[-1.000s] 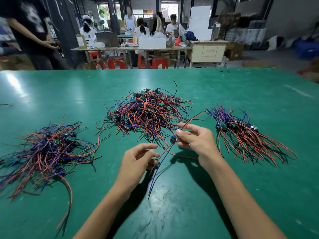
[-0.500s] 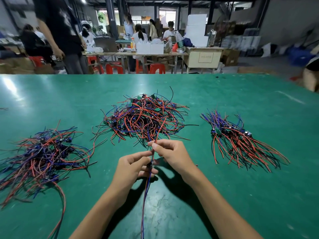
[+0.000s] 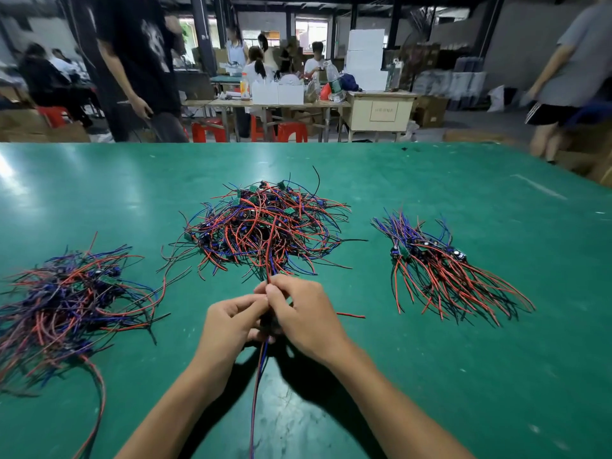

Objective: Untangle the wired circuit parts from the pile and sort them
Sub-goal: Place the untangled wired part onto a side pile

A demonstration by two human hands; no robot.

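A tangled pile (image 3: 265, 226) of red, blue and black wires with small green boards lies at the table's middle. My left hand (image 3: 228, 323) and my right hand (image 3: 304, 316) meet just below it, both pinching one wired circuit part (image 3: 261, 369). Its red and blue wires hang down toward me, and others run up from my fingers into the pile. The part's board is hidden between my fingers. A combed bundle (image 3: 440, 270) lies to the right, its boards lined up. A looser heap (image 3: 69, 303) lies to the left.
The green table (image 3: 463, 376) spreads wide around the three heaps. A short red wire piece (image 3: 351, 315) lies right of my right hand. Beyond the far edge a person in black (image 3: 142, 61) stands, another walks at the right (image 3: 569, 71), and others sit at benches.
My right hand came in from the right to meet the left hand at the middle. The part's wires now hang straight down between my wrists. The person at the right walked into view.
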